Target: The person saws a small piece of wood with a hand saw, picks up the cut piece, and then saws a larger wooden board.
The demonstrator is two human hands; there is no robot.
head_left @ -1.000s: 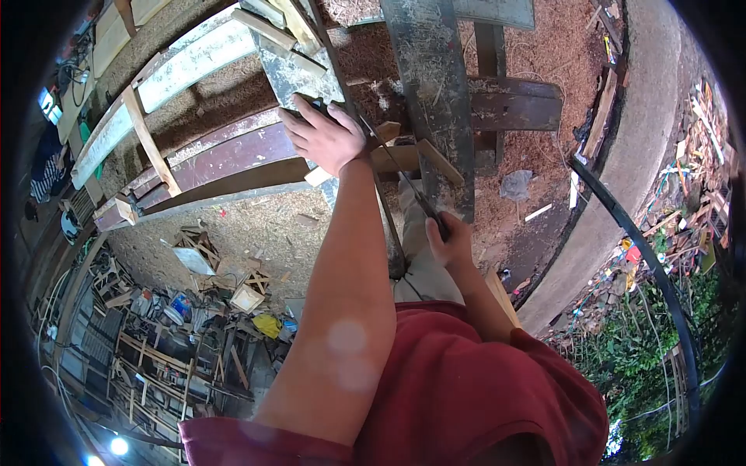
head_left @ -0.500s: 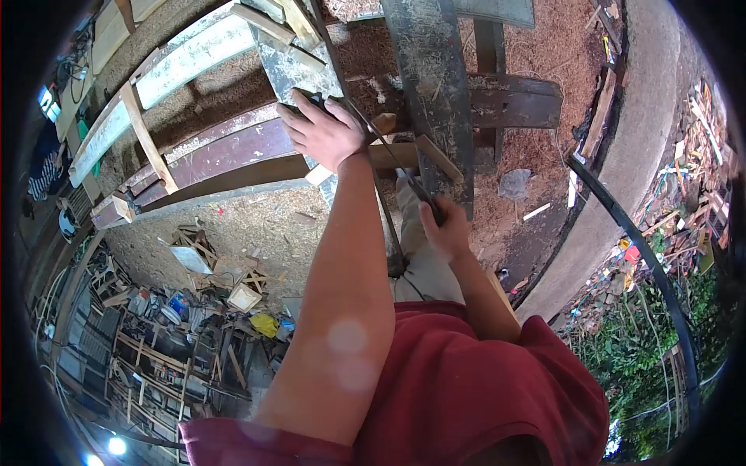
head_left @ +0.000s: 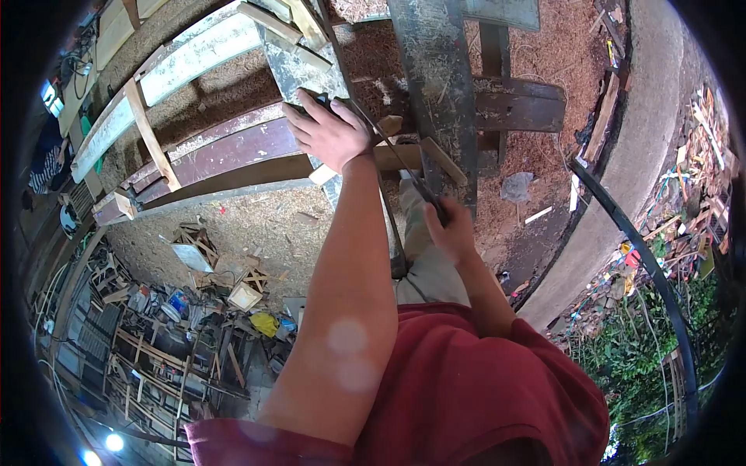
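Curling closed, the right fingers (head_left: 458, 208) grip a dark handle (head_left: 425, 193).

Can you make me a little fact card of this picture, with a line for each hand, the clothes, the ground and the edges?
Left hand: fingers spread over a worn board; a small dark thing shows by the fingers
Right hand: closed around a long thin tool
Clothes: red shirt, pale trousers
Ground: wood shavings
Right edge: green plants, scattered scraps
Lower left: bright light
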